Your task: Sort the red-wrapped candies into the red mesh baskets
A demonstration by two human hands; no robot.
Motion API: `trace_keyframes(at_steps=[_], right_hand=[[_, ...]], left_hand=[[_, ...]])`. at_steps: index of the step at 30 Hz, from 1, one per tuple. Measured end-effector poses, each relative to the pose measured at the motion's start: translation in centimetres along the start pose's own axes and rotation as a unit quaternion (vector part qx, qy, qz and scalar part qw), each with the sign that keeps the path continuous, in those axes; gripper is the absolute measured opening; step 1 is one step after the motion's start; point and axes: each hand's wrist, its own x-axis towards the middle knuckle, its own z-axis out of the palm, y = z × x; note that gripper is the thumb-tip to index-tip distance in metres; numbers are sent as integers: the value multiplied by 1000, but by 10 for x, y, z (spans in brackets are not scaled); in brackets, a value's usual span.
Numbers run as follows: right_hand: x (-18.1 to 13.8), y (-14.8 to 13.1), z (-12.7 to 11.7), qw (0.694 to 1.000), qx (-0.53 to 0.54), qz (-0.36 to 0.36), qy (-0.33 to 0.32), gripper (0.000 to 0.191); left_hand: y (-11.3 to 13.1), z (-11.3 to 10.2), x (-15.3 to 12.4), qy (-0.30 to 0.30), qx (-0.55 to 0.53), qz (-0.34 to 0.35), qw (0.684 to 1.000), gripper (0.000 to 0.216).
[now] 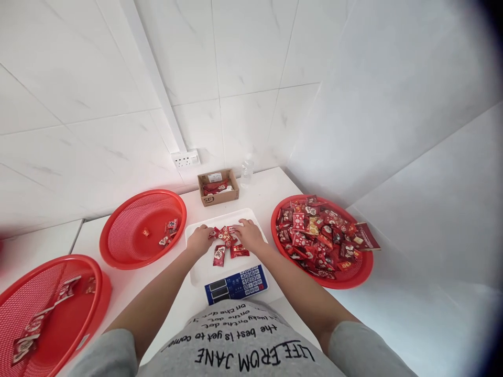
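Note:
Several small red snack packets (pixel 219 255) lie on the white tray of a digital scale (pixel 196 273). At the tray's left side my left hand (pixel 200 240) has its fingers closed on the edge of a red packet. Opposite it, my right hand (pixel 249 235) grips another red packet near the tray's far right part, its fingertips partly hiding it. Between the two hands lies a patterned red packet (pixel 226 236). Closer to me, one more red packet (pixel 239 251) rests flat beside the first. The scale's blue keypad panel (pixel 236 284) faces me.
A red basket (pixel 367 272) heaped with red packets stands at right. Two red baskets (pixel 104 246) (pixel 102 309) at left hold a few packets. Behind the scale are a small cardboard box (pixel 222 198) with packets and a clear bottle (pixel 247 170), near the tiled wall.

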Motion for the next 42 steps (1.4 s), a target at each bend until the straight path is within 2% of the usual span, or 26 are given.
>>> trace_keyframes(at_steps=[5,9,13,19,26,32,35,37,40,42], right_hand=[[1,10,3,999,-11,-41,-30,41],[-4,18,2,999,18,-31,-29,46],[-9,20,2,999,36,-13,-18,46],[-12,8,2,999,31,-16,-2,33],[-20,-11,6,994,41,-95,16,29],[-25,-18,4,996,50,-71,12,27],[-25,-27,-4,992,108,-65,27,26],[-24,-35,-10,978,192,-70,34,27],[-22,-45,-16,935,352,-49,6,26],[-21,-48,-17,902,432,-18,-27,20]], left_hand=[[-2,3,6,-15,-4,8,1000,30],[-5,2,3,-16,-10,3,1000,33],[-10,3,-1,-10,-21,-31,999,42],[-15,8,-5,-2,-52,-70,996,35],[-17,5,-13,10,-126,-104,987,22],[-20,2,-24,38,-213,-127,968,20],[-14,-3,-34,55,-264,-113,956,22],[-6,-7,-42,52,-326,-85,940,23],[8,-14,-53,33,-411,-41,910,26],[14,-18,-58,17,-435,-35,900,29]])
